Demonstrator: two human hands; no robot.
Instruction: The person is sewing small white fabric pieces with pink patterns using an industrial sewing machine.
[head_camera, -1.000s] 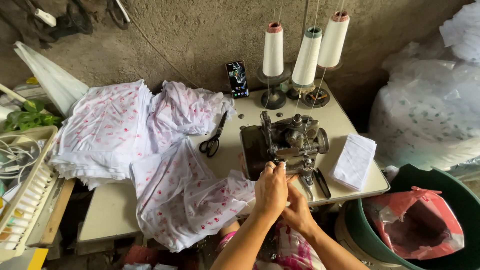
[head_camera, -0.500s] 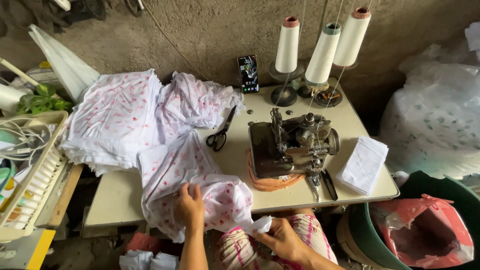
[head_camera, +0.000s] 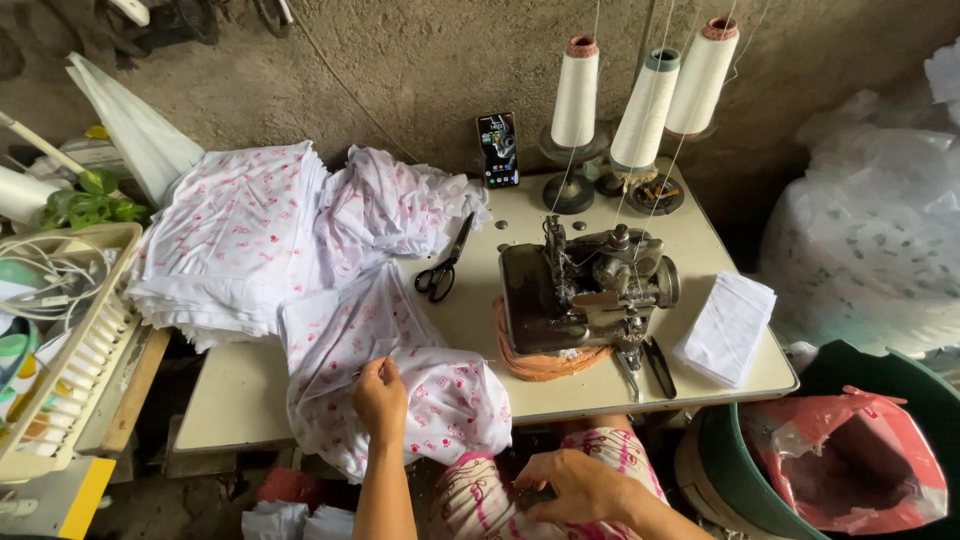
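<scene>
Nearest the camera, the right hand (head_camera: 575, 487) rests low at the lap, on patterned pink and white clothing, below the table (head_camera: 240, 400) edge; its fingers curl down, and I cannot tell whether its grip has hold of anything. Just above and to the left, the left hand (head_camera: 378, 398) pinches a fold of the white printed cloth (head_camera: 400, 370), its grip closed on the fabric. That cloth lies partly on the table and partly draped over the front edge toward the lap, probably so it can be drawn up with little effort.

Further back stands the dark sewing machine (head_camera: 585, 290), with a coil of orange band (head_camera: 540, 362) beneath it and black scissors (head_camera: 447, 262) lying just left of it, within easy reach. A folded white stack (head_camera: 727, 328) sits at the right corner of the table. To the left, a pile of printed cloth (head_camera: 235, 240) covers the far corner.

Farthest, three thread cones (head_camera: 645, 95) stand upright on their holders, feeding thread down to the machine, and a phone (head_camera: 498, 150) leans against the wall. A green bin with a red bag (head_camera: 850, 460) sits on the floor to the right.
</scene>
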